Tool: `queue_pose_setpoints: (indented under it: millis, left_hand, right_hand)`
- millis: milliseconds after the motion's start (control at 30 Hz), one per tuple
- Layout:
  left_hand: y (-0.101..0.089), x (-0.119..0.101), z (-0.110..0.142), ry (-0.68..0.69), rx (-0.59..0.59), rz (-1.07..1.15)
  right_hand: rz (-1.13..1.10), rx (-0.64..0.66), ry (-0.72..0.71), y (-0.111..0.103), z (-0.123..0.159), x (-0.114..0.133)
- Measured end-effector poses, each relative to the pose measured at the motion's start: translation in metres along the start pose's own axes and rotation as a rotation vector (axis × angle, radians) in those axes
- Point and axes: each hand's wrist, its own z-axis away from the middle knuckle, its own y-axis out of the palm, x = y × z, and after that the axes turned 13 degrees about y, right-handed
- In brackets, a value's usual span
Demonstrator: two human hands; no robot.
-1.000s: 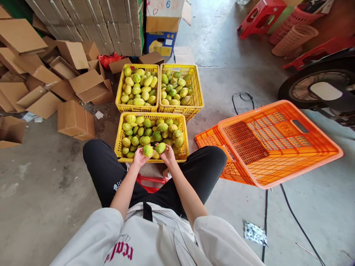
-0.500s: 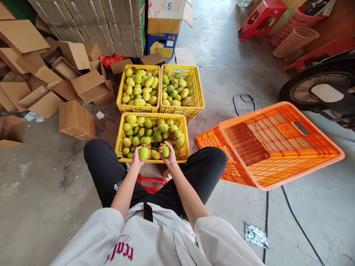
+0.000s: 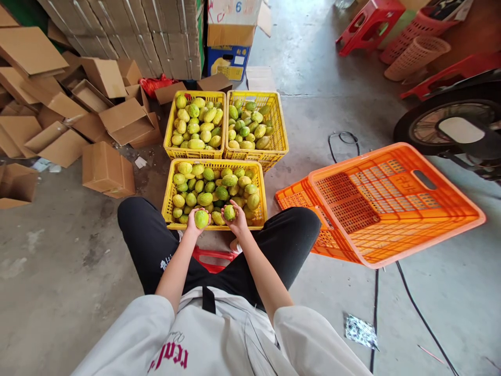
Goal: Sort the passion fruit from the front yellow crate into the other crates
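I sit with a yellow crate of green-yellow fruits between my knees. My left hand is closed round one green fruit over the crate's near edge. My right hand grips another green fruit just beside it. Both fruits are held slightly above the pile. Behind this crate stand two more yellow crates, the left one and the right one, each holding several of the same fruits.
An empty orange crate lies tilted on another at my right. Cardboard boxes are scattered at the left, stacked cartons at the back. A motorbike wheel and black cables are at the right. A red stool is under me.
Both hands have lifted their fruits slightly and turned them; the right hand's fruit has rotated from lying sideways to end-on. The hands stay over the crate's near edge.
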Motion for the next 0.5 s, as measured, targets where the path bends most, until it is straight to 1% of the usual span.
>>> queue_pose_setpoints:
  millis: [67, 167, 267, 333, 433, 500]
  left_hand:
    - [-0.0011, 0.0005, -0.0003, -0.012, 0.002, 0.008]
    - [-0.0009, 0.0026, 0.0002, -0.009, 0.015, 0.033]
    - [0.0011, 0.0046, 0.0012, 0.001, 0.075, 0.074]
    - [0.0019, 0.0043, 0.0014, 0.013, 0.13, 0.099]
    - [0.0016, 0.0007, 0.0005, 0.061, 0.172, 0.135]
    - [0.001, -0.0029, -0.0005, 0.102, 0.155, 0.174]
  right_hand:
    - [0.021, 0.025, -0.016, -0.0004, 0.0002, -0.0003]
    - [0.045, 0.073, -0.001, -0.0012, 0.0006, -0.001]
    - [0.017, 0.121, 0.015, -0.0021, -0.0002, -0.0007]
    - [-0.017, 0.125, 0.001, -0.0018, -0.001, -0.0001]
    - [-0.046, 0.116, -0.032, 0.0013, -0.0009, 0.0005]
    - [-0.046, 0.135, -0.027, 0.0049, 0.0009, 0.0002]
